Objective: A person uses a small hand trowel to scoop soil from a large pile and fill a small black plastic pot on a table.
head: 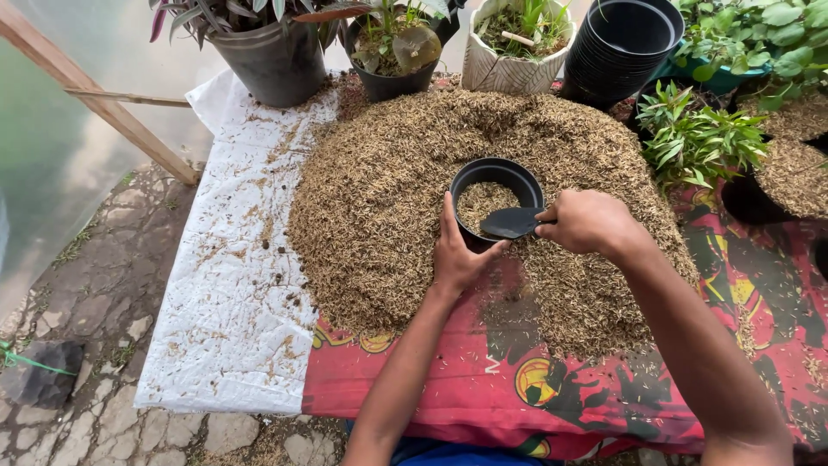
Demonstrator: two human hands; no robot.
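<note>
black plastic pot (498, 175) sits in a heap of dry husks (388, 207), partly filled with them. left hand (460, 250) grips its near rim. right hand (586, 221) clenches a dark scoop (511, 223) over the pot.

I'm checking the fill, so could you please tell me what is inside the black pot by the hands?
The pot holds brown husks, partly filled. The scoop in the right hand covers its near edge, so the husks beneath are hidden.
</note>
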